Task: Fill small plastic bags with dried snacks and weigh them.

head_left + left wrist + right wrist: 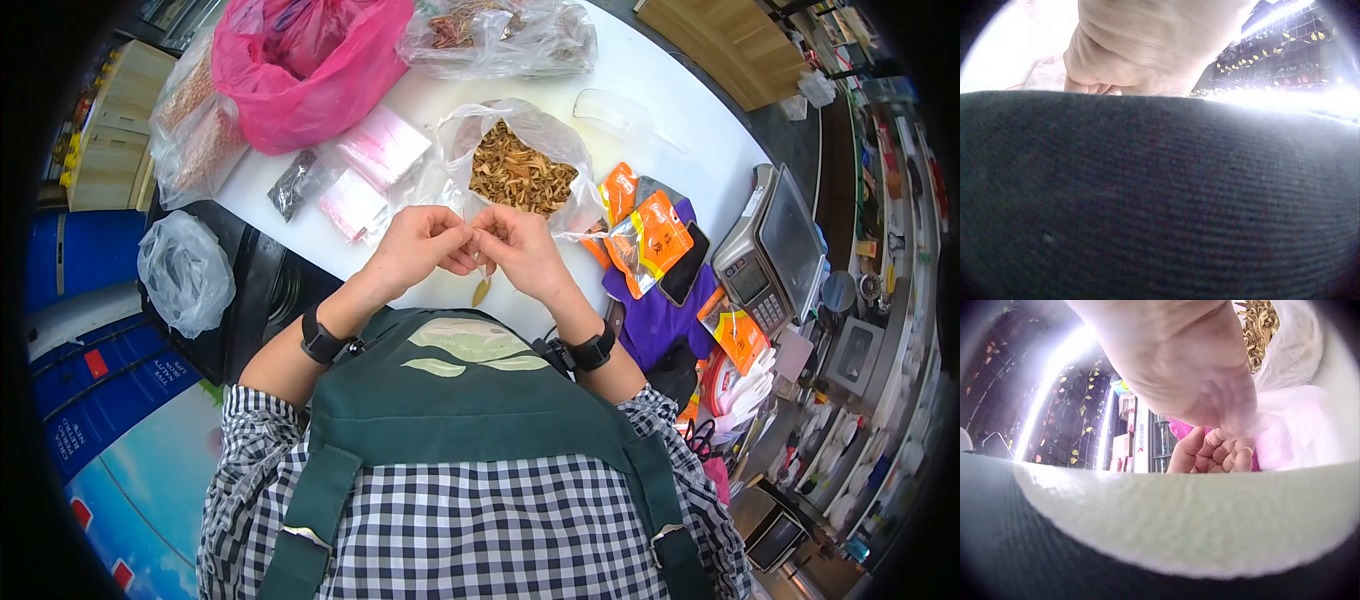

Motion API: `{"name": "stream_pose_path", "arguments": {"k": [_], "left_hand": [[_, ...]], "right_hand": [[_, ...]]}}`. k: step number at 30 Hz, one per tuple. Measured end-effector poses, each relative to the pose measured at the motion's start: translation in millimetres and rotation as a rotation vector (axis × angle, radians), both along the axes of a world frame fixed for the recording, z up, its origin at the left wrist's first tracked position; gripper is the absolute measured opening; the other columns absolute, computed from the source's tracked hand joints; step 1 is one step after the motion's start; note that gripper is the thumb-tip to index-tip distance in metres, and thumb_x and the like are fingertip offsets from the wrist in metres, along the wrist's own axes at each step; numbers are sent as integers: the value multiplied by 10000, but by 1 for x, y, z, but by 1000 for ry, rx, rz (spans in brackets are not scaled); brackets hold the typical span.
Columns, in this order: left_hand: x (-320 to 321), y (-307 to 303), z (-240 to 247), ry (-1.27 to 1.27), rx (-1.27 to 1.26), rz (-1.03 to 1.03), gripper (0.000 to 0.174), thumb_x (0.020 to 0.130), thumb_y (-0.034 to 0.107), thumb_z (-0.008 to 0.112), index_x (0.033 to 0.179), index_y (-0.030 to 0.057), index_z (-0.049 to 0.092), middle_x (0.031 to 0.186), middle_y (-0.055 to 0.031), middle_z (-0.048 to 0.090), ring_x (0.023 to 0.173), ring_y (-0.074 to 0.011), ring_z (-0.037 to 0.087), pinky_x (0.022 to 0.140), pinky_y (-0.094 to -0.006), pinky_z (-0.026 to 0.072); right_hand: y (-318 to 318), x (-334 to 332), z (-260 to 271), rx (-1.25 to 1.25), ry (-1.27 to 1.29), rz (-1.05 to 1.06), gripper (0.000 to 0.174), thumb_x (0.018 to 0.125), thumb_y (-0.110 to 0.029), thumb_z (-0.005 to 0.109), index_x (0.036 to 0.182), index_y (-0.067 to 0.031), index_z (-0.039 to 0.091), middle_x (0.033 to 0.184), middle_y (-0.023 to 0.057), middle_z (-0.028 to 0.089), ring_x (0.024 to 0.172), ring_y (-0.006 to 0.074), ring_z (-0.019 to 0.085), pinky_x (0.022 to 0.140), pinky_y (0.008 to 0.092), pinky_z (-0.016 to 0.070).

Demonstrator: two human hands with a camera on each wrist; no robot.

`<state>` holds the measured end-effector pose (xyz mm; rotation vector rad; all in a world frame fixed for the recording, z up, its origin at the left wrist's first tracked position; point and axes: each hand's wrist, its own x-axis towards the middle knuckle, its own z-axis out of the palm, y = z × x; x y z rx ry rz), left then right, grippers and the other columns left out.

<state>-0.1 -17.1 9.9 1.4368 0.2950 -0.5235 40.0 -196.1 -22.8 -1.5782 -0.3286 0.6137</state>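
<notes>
Both hands meet just in front of the apron, over the near edge of the white table. My left hand (432,241) and right hand (512,246) bring thumbs and fingertips together, pinching a thin, clear item with a fine red line, which looks like a small zip bag. Fingers hide most of it. A yellow-brown, leaf-shaped piece (481,291) shows just below the fingertips. Beyond the hands, an opened clear bag (458,135) holds dried brown slices (520,170). Stacks of small clear zip bags (385,145) lie left of it. Dark apron cloth fills much of both wrist views.
A pink plastic bag (310,110) and a bag of pale pellets (200,130) stand at the back left. To the right are orange packets (650,240), a phone (685,265), purple cloth (640,318) and a weighing scale (755,280). A clear scoop (612,112) lies farther back.
</notes>
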Motion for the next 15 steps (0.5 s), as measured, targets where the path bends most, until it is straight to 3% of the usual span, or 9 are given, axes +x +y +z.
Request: {"name": "stream_pose_path", "arguments": {"k": [2, 15], "left_hand": [[0, -1, 2, -5, 20, 4, 215, 966, 112, 545, 948, -86, 626, 847, -144, 688, 752, -194, 709, 686, -299, 611], [0, -2, -1, -48, 48, -29, 192, 959, 78, 516, 928, -85, 614, 827, -144, 690, 765, -194, 716, 676, -293, 611]], "right_hand": [[-2, 2, 6, 65, 120, 31, 88, 901, -52, 596, 853, 20, 607, 648, 50, 618, 544, 78, 575, 487, 242, 458], [1, 0, 14, -8, 94, -8, 134, 882, -73, 623, 805, 35, 636, 621, 61, 637, 520, 82, 604, 457, 230, 482]]}}
